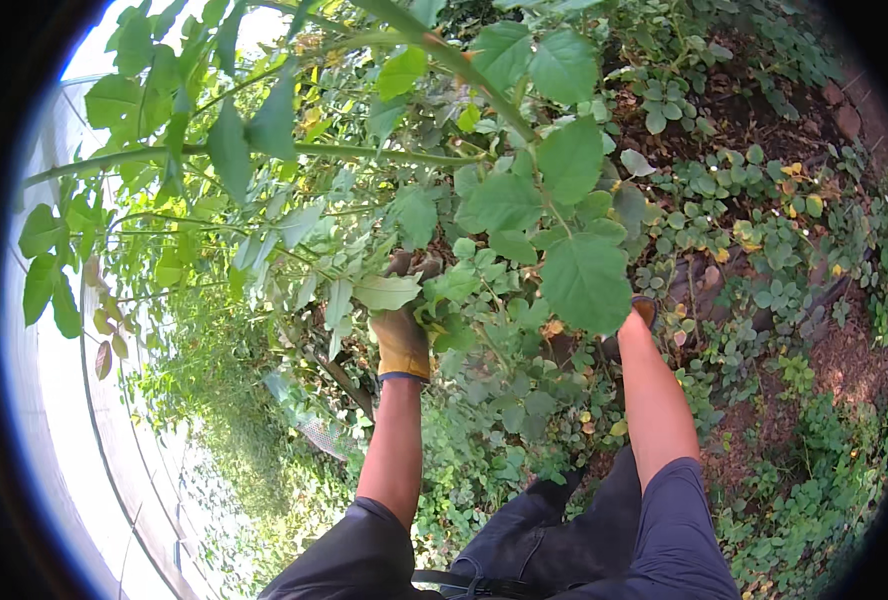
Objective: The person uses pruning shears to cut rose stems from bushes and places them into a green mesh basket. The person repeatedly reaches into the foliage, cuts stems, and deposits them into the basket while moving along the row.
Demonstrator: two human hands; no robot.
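My left hand [402, 330], in a yellow work glove with dark fingers and a blue cuff, reaches into the leaves of a rose bush. Foliage covers part of its fingers, so any grip is hidden. A pale leafy shoot [387, 291] crosses the back of the glove. My right forearm [657, 397] reaches forward on the other side, and a large green rose leaf [585, 281] hides most of that hand. Beside the right wrist shows a small brown and dark object [645, 309], too covered to name. Close to the camera, a thick thorny rose stem [451, 56] slants across the top.
Another long green stem [339, 152] runs sideways above my left hand. Low leafy plants [781, 292] cover the soil on the right, with bare brown ground [871, 375] beyond. Whitish sheeting [53, 420] with curved lines stands at the left. Dark wood [346, 382] lies near my left wrist.
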